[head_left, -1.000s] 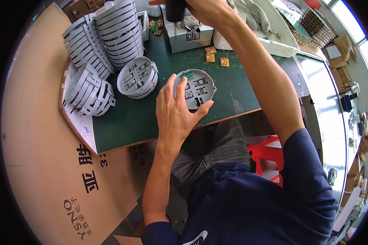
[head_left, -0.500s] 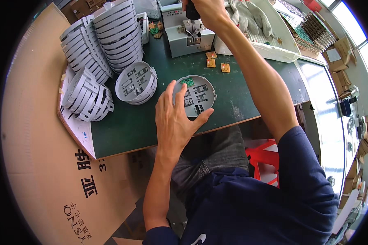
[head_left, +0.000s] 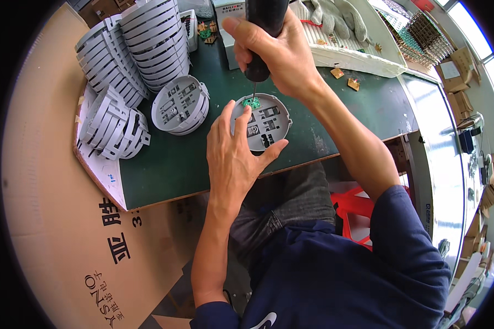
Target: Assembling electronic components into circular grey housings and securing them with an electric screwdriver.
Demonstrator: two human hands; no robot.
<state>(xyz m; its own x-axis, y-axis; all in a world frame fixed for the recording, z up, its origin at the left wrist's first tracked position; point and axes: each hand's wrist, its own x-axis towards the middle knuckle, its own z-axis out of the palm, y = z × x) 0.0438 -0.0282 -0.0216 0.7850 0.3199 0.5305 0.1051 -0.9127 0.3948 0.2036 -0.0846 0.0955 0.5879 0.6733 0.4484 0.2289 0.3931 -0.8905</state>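
Note:
On the table edge lies a round grey plastic housing (head_left: 278, 126) with cut-outs and a small green circuit board (head_left: 252, 102) near its far rim. My left hand (head_left: 229, 156) holds it from the near left, fingers along the left rim and thumb by the near right edge. Wrapped around a black powered screwdriver (head_left: 257, 69), my right hand (head_left: 291, 60) keeps the tool upright above the housing. The thin bit points down onto the green board; whether a screw sits under its tip is too small to tell.
Stacked grey housings (head_left: 155, 46) rise at the left, with a short stack (head_left: 181, 104) nearer. A boxy screw feeder (head_left: 225, 46) stands behind my right hand, partly hidden. Small orange-brown boards (head_left: 353, 84) lie right of my forearm. A white tray (head_left: 362, 64) holds gloves (head_left: 337, 21).
My right hand has brought the screwdriver from the feeder down toward me, onto the green board. Two orange-brown boards now lie farther right. My left hand stays at the housing.

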